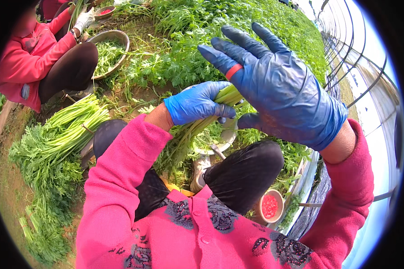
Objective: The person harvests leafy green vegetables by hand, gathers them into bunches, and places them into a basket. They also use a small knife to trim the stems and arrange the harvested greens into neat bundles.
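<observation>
My left hand (200, 103), in a blue glove, is closed round a bunch of leafy greens (188, 134). The pale stem ends stick out past its fingers, and the leaves hang down between my knees. Close by at the right is my right hand (279, 84), also blue-gloved, its back to the camera and its fingers spread. A red rubber band (234, 71) circles one of its fingers. Its palm is hidden, though nothing shows gripped in it. Beneath the hands, a metal tool (217, 151) lies at the rim of a round basin (229, 136) with loose greens.
Cut greens (75, 124) are heaped at the left, with tied bunches (27, 228) below. A bowl of red bands (269, 205) stands by my right knee. At the upper left a person (37, 64) in pink crouches near a basin (124, 42). Growing plants (188, 50) fill the top.
</observation>
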The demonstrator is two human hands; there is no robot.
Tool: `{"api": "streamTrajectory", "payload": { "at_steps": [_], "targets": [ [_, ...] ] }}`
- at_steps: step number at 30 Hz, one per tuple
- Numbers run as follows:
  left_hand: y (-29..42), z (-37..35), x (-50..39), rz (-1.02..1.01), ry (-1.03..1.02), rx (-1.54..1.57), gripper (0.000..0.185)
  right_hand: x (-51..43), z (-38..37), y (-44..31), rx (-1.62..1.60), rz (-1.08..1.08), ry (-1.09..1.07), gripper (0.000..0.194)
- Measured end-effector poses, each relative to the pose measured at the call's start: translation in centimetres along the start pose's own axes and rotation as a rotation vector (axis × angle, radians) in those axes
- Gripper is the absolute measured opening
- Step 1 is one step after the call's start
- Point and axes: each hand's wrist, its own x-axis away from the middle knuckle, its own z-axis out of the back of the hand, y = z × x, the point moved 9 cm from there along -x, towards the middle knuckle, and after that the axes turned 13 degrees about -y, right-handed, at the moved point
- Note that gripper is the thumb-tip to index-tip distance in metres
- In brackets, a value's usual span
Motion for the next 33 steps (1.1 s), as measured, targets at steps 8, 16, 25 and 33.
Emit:
{"api": "streamTrajectory", "payload": {
  "at_steps": [8, 16, 25, 33],
  "targets": [
    [0.3, -2.5, 0.7, 0.037, 0.017, 0.168, 0.031, -1.7, -7.2, -2.0, 0.496, -0.115, -0.208, 0.063],
    [2.1, -0.7, 0.7, -0.125, 0.298, -0.401, 0.067, -1.0, -5.6, 1.1, 0.405, -0.156, -0.099, 0.009],
    [3.3, -0.1, 3.3, 0.334, 0.548, -1.087, 0.068, 4.8, -6.5, 10.6, 0.336, -0.236, 0.019, 0.023],
    [22.1, 2.9, 9.1, 0.878, 0.291, -1.549, 0.030, -3.9, -2.1, 10.0, -0.320, -0.091, 0.821, 0.039]
  ]
}}
